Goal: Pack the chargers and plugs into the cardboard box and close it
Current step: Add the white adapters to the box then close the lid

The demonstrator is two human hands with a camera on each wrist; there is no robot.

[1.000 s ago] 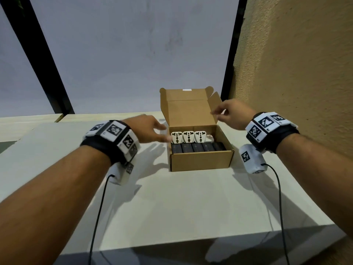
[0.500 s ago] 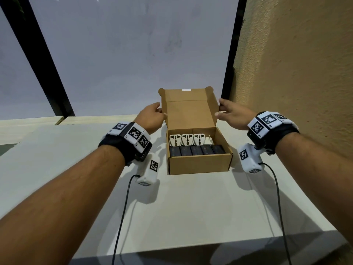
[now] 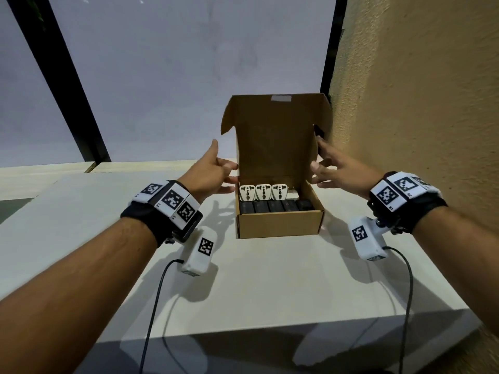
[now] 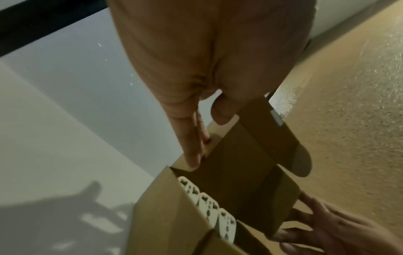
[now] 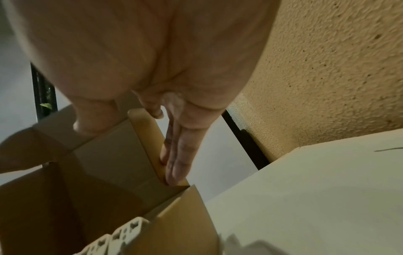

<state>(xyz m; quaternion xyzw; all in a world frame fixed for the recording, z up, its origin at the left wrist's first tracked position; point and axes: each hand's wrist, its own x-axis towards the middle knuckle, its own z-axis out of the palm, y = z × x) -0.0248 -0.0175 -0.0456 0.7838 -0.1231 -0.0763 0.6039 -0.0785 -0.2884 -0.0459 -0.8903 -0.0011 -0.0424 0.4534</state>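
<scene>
Pale table [image 3: 270, 279] against a textured tan wall at 3 o'clock. Cardboard box [image 3: 279, 224] sits centre table, lid [image 3: 275, 147] upright at 12 o'clock. Inside: 5 black chargers [image 3: 276, 205] in front, 3 white plugs [image 3: 263, 191] behind, packing looks done. Left hand [image 3: 213, 172] at 9 o'clock and right hand [image 3: 340, 171] at 3 o'clock flank the lid, straight fingers [image 5: 174, 165] flat on its side flaps, likely folding them in before closing.

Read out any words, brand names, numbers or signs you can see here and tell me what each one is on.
No readable words, brands or numbers.
Cardboard box: no print visible; the pale sticker on its lid looks blank.
White plugs: only socket holes, no lettering legible.
Black chargers: no markings legible.
Wrist bands: black-and-white square marker patterns; small characters beside them too small to read.
</scene>
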